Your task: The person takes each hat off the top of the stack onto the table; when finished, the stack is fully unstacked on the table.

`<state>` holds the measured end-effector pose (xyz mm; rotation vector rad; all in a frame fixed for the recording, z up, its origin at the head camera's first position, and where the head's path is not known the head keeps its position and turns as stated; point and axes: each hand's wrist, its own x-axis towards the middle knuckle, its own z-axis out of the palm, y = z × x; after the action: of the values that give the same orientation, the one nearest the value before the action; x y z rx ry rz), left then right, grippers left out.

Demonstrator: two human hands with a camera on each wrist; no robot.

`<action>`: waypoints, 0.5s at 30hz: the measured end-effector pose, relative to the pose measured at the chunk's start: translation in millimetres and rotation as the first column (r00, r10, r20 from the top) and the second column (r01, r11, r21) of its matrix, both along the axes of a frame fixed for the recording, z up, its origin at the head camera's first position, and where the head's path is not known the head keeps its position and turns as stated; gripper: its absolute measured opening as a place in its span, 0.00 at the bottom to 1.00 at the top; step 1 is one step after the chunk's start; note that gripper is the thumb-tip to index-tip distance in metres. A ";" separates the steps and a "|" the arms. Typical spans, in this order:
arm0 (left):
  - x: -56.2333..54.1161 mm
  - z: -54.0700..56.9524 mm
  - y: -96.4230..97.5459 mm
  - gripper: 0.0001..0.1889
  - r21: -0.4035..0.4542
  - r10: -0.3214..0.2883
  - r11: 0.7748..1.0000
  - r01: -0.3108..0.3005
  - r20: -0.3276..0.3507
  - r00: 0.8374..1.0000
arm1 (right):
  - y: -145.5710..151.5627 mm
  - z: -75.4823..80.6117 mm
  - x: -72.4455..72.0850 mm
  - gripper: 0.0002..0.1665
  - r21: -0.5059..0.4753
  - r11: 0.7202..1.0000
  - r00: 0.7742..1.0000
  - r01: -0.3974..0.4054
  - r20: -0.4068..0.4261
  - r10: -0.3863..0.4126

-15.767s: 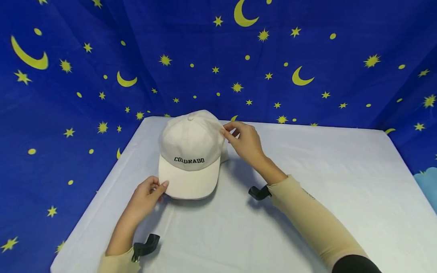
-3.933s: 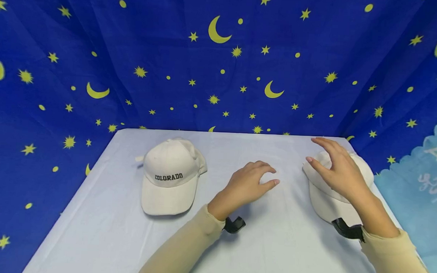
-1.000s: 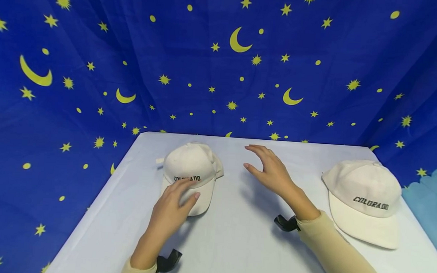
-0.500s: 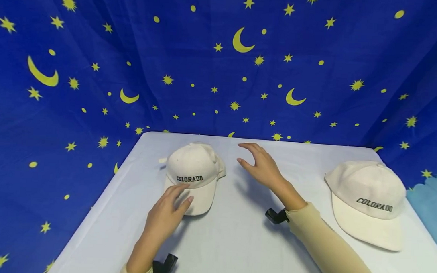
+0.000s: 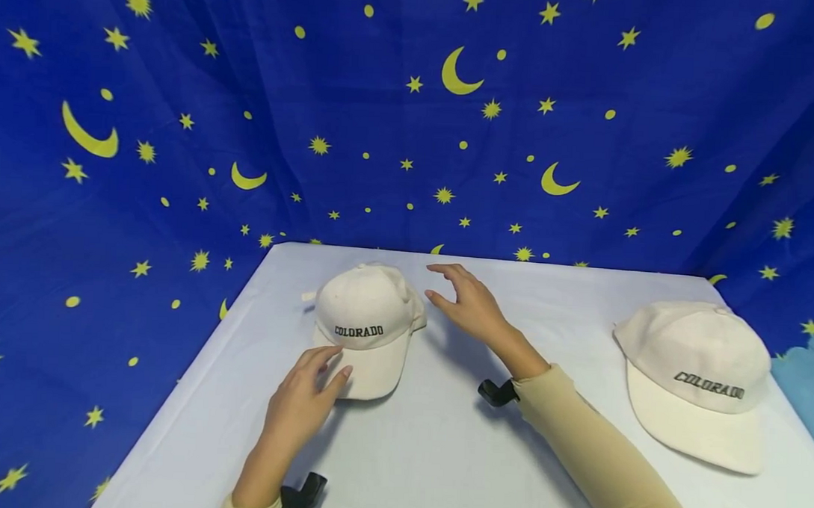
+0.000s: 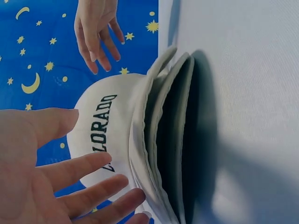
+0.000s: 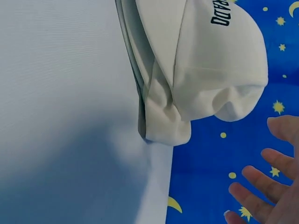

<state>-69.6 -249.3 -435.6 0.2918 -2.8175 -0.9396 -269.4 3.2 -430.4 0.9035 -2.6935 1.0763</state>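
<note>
From the head camera I see the pale cap (image 5: 365, 294) standing crown up on the left part of the white table (image 5: 426, 471), with its brim (image 5: 379, 376) pointing toward me and slightly to the right; its long axis runs from the back of the table to the front. A small strap (image 5: 309, 297) sticks out to its left. Another pale cap (image 5: 699, 361) sits well apart near the right edge, its brim also pointing my way and angled rightward. My left hand (image 5: 299, 403) is at the near left of the first cap, fingers loosely spread and partly over the brim in this view; I can't tell whether they touch. My right hand (image 5: 471, 305) is held wide just beside the cap's right rear.

On the left wrist camera, the lettering runs up the picture and the brim faces right. Several brim edges (image 6: 137, 121) lie layered, like caps nested one inside another; how many, I can't tell. The left palm shows, fingers fanned wide.

Through the right wrist camera I see the crown's side and a folded pale band (image 7: 163, 123) under it. The right fingers are spread, apart from the fabric.
</note>
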 end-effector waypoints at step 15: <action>3.6 -7.4 -12.3 0.27 -0.020 0.057 0.998 -0.057 0.039 0.998 | -17.8 -3.0 -10.6 0.33 -0.032 0.999 0.999 0.010 0.036 -0.009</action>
<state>-65.9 -261.5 -443.0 0.3906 -2.8360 -0.9053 -280.0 -14.6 -433.5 0.8732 -2.6977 1.1413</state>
